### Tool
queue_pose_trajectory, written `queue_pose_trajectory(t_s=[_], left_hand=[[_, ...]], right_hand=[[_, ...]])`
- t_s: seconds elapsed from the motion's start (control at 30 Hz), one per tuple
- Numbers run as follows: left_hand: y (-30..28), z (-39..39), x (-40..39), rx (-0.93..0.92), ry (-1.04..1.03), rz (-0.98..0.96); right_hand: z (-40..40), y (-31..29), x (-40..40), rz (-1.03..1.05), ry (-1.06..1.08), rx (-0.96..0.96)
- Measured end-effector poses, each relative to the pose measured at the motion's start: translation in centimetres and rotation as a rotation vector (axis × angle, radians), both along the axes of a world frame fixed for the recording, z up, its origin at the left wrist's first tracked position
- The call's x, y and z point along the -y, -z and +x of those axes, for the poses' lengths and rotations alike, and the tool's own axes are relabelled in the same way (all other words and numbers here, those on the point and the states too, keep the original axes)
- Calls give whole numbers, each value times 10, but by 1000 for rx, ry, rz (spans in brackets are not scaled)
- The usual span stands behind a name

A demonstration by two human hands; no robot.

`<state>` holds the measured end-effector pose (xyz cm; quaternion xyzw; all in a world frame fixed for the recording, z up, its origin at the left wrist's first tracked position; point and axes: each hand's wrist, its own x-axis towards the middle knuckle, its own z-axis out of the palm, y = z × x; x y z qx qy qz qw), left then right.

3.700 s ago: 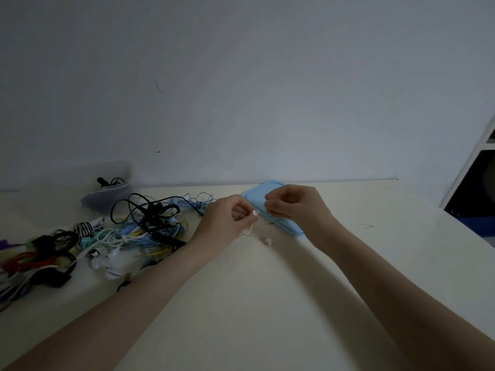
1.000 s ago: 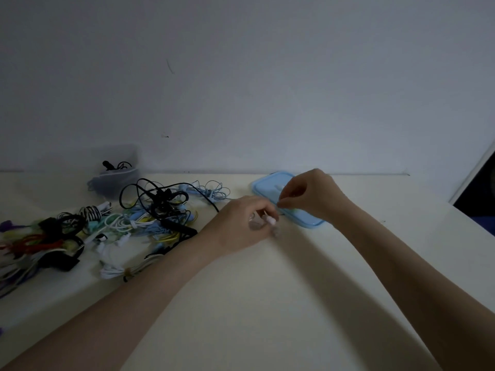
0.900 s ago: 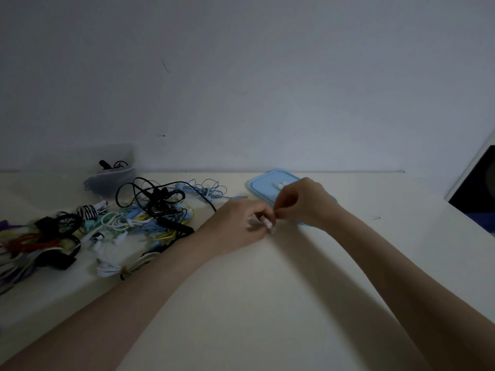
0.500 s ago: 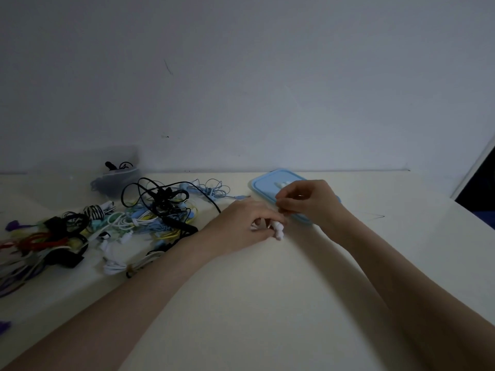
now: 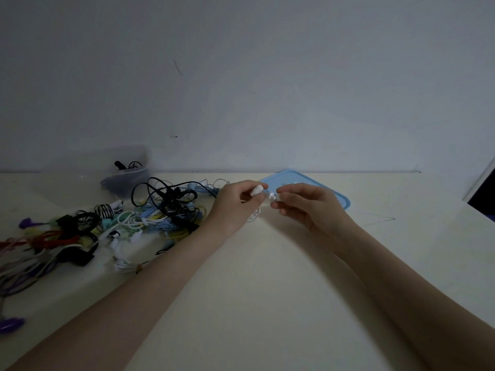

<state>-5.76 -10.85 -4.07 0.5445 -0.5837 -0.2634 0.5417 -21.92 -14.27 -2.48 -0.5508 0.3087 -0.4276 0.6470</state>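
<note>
Left hand (image 5: 235,203) pinches a white earbud (image 5: 257,189) between thumb and forefinger, tip pointing up and to the right. Right hand (image 5: 308,204) pinches the second earbud (image 5: 273,196) at its fingertips, other fingers curled. The two buds sit just apart, held above the table (image 5: 267,290), in front of the blue lid (image 5: 340,199). Thin white cord (image 5: 254,216) loops down under the left hand; can't tell where it ends. The lid lies flat near the wall, partly hidden by the right hand. Left of the hands is the cable pile (image 5: 160,212): black, white, blue and yellow wires, tangled. Further left are red and black leads (image 5: 53,236). A clear tub (image 5: 126,175) with a black cable inside stands behind the pile, by the wall.
</note>
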Motion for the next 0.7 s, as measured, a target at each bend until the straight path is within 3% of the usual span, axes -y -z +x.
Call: queue_pose_trajectory(t_s=[0.17,0.7], left_hand=[[-2,-3,-3,52,-7,-26],[-8,-6,-10,-57,10,18]], right_hand=[[0,1,-1,4,-2,32],[1,-2,-3,84,13,115]])
